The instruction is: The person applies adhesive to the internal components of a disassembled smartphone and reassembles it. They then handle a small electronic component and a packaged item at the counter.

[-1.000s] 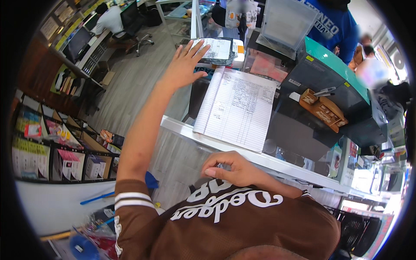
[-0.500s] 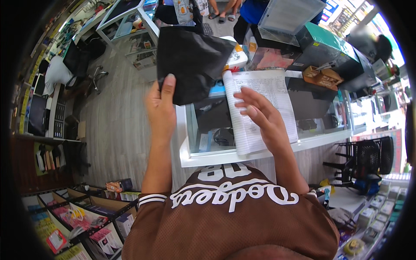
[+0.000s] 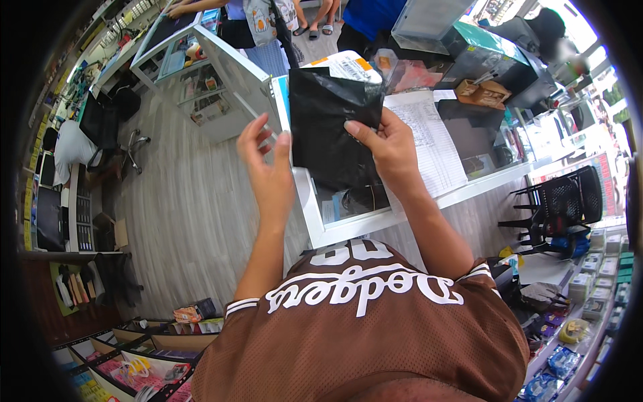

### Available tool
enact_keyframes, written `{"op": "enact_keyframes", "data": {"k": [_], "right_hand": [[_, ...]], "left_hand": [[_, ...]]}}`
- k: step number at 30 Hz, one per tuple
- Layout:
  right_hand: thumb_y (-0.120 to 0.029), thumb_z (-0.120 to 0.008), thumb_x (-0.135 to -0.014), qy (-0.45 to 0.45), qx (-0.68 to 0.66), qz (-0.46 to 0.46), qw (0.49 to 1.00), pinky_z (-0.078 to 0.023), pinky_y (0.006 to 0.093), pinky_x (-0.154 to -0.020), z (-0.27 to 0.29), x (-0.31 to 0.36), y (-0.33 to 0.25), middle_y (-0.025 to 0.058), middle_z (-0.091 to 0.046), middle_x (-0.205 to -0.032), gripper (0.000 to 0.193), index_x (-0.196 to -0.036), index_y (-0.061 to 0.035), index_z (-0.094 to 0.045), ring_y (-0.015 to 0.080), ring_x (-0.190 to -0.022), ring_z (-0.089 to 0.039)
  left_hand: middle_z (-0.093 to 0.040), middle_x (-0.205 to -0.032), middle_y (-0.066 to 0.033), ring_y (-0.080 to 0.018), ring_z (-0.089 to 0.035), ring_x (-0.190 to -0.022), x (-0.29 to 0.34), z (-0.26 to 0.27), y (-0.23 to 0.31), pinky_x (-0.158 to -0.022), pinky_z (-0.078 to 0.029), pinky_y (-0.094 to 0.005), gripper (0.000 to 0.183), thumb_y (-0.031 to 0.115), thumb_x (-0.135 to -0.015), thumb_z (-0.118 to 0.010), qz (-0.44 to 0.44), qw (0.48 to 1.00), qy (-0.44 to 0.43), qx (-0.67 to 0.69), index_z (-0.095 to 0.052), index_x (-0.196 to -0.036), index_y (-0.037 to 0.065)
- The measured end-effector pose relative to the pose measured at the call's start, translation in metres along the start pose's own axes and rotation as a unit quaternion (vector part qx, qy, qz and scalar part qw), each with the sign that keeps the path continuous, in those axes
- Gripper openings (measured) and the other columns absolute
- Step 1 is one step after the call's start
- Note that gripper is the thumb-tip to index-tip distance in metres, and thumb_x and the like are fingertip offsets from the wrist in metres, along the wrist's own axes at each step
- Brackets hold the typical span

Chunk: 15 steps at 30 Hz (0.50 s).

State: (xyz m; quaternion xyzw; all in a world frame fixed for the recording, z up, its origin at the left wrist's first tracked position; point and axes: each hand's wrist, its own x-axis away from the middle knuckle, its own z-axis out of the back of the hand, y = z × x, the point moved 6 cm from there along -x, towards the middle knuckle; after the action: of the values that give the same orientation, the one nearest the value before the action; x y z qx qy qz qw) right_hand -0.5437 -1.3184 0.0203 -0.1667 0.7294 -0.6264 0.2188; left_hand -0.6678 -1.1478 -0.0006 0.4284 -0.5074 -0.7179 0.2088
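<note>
A flat black plastic bag (image 3: 335, 130) hangs over the glass counter. My right hand (image 3: 392, 147) pinches its right edge, thumb on the near face and fingers behind. Off the bag's left side is my left hand (image 3: 268, 157), open, with its fingers apart; nothing shows in it. Under and beside my right forearm lies an open lined notebook (image 3: 435, 147) with handwriting on its page. Beyond the bag's top edge sits a white and orange package (image 3: 348, 65).
The white-framed glass counter (image 3: 355, 229) spans the front. Farther right are a wooden holder (image 3: 483, 94) and a teal-topped box (image 3: 485, 43). A black chair (image 3: 559, 201) stands at the right, sectioned trays (image 3: 127, 362) at lower left. Several people are across the counter.
The black bag has passed from my left hand to my right and moved rightward, now covering part of the counter and notebook. My left hand has let go and opened.
</note>
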Motion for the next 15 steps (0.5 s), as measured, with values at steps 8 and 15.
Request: {"op": "enact_keyframes", "data": {"k": [8,15], "right_hand": [[-0.008,-0.074,-0.079,-0.092,0.351,0.311,0.878,-0.042,0.0446,-0.101,-0.039,0.046,-0.028,0.0121,-0.060,-0.122,0.041,-0.120,-0.0089,-0.068,0.0354,-0.115,-0.053],[-0.015,-0.080,-0.082,0.024,0.409,0.279,0.868,-0.041,0.0430,-0.106,0.005,0.031,-0.031,0.0188,-0.057,-0.132,0.060,-0.136,-0.0021,-0.056,0.0334,-0.125,-0.051]], "left_hand": [[-0.058,-0.135,-0.0112,-0.0161,-0.057,-0.118,0.054,-0.036,0.019,-0.101,-0.043,-0.0300,0.048,0.029,-0.102,-0.062,0.143,0.927,-0.163,0.305,-0.054,-0.136,-0.003],[-0.068,-0.121,-0.0076,-0.0129,-0.062,-0.110,0.029,-0.024,-0.008,-0.098,-0.046,-0.0277,0.039,0.023,-0.101,-0.064,0.185,0.915,-0.093,0.346,-0.060,-0.131,-0.002]]}}
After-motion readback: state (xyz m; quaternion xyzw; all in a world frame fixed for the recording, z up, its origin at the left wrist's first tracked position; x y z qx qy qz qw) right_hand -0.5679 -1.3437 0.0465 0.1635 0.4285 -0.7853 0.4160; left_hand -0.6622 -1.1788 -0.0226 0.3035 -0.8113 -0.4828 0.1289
